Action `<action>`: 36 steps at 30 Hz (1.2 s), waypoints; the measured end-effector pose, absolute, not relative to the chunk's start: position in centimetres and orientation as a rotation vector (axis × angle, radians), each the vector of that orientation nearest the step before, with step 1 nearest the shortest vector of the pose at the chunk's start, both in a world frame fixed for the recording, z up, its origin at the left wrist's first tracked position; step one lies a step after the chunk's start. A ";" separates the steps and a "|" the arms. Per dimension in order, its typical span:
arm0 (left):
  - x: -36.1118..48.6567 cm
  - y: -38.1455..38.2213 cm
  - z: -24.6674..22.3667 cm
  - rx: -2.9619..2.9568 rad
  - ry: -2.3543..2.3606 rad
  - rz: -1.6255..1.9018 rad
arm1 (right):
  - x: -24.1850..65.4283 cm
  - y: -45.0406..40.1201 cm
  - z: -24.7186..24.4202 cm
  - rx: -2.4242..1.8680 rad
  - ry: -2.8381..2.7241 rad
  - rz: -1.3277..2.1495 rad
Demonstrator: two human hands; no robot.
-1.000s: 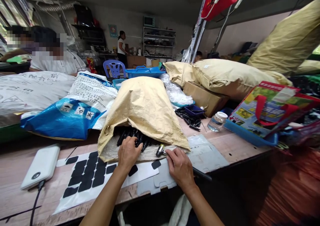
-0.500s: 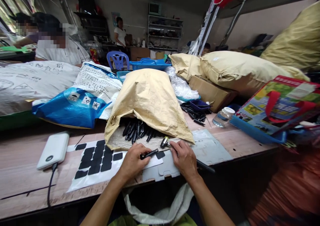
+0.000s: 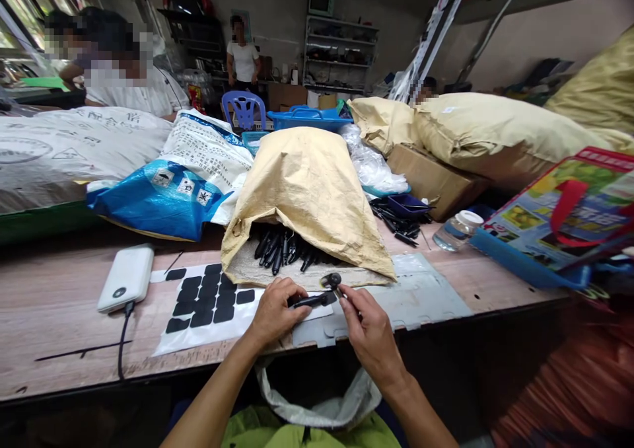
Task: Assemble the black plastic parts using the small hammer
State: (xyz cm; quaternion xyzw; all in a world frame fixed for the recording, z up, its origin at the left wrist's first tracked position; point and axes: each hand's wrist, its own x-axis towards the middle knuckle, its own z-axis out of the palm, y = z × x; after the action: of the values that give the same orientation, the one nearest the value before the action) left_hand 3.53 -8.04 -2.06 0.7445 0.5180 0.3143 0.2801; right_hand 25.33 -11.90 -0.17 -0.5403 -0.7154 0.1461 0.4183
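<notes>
My left hand point(image 3: 277, 309) is closed on a slim black pen-shaped part point(image 3: 308, 301), which points right and lies low over the board. Between the fingers of my right hand point(image 3: 369, 319) is a small hammer point(image 3: 331, 281) with a round, two-faced head. Its head is just above the tip of the black part; whether they touch I cannot tell. Behind both hands, a tan woven sack point(image 3: 307, 184) lies with its mouth facing me, and several similar black parts point(image 3: 280, 250) show inside it. A grey board point(image 3: 421, 293) is under my hands.
A white sheet with black square stickers point(image 3: 205, 299) lies left of my hands, beside a white power bank point(image 3: 126, 279) with a cable. Rightward are loose black parts point(image 3: 396, 226), a clear jar point(image 3: 458, 230) and a blue tray point(image 3: 529, 263). People sit and stand further back.
The hammer has tilted, its head now turned over the black part's end and its handle no longer showing to the right. The view has shifted slightly left.
</notes>
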 end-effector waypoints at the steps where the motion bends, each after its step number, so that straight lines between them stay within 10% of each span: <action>1: 3.5 -8.0 -2.1 1.984 1.392 0.839 | 25.0 -12.2 -0.3 -1.354 -1.802 0.387; 36: 3.8 -7.8 -2.5 1.952 1.453 0.866 | 27.3 -9.5 -0.9 -1.590 -1.959 -0.113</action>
State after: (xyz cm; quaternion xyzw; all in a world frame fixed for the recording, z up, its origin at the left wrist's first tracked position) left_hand 3.82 -7.75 -2.48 0.7264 0.5408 0.3224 0.2756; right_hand 27.30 -9.45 -0.90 -0.6000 -0.7392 -0.0425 0.3029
